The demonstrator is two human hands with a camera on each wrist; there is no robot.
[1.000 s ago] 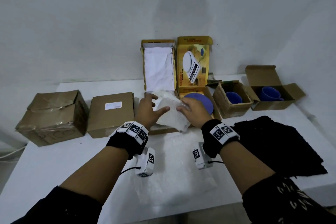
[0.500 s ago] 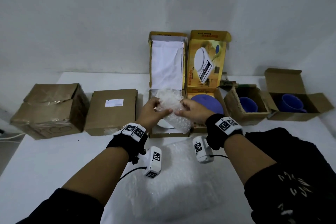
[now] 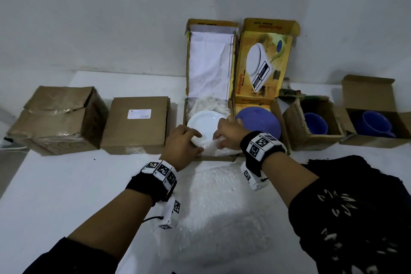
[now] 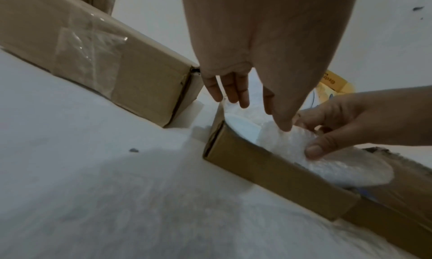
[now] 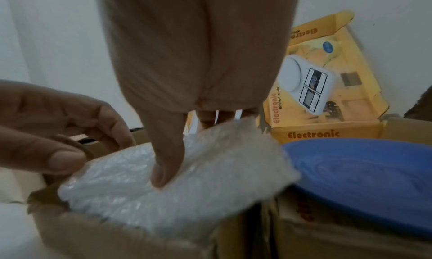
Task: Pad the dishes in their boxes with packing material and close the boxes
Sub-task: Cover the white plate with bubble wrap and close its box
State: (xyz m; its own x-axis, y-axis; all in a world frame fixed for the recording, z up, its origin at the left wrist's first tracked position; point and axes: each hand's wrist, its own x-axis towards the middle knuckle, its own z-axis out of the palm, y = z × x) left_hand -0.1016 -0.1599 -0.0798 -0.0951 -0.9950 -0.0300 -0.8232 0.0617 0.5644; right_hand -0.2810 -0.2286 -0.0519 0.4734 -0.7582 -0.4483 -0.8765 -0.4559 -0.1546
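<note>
Nearest the person, a sheet of bubble wrap (image 3: 213, 202) lies flat on the white table (image 3: 55, 196), with a black cloth (image 3: 347, 176) to its right. Just past the sheet stands an open box (image 3: 213, 158) holding a white plate (image 3: 205, 123). Both hands work at its near edge. The left hand (image 3: 181, 145) reaches in with its fingers curled over the plate's near rim and its thumb on a wad (image 5: 163, 179) of bubble wrap. The right hand (image 3: 226, 134) pinches that wad between thumb and fingers; the wad sits at the box's near right corner, partly over the plate and poking above the wall. More crumpled padding (image 3: 209, 103) lies behind the plate, under the raised lid (image 3: 211, 60). Just to the right, a yellow box (image 3: 264, 62) holds a blue plate (image 3: 259, 121). Farther right, two open cartons (image 3: 311, 138) each hold a blue cup (image 3: 314, 123). To the left stand two closed cartons (image 3: 135, 124).
</note>
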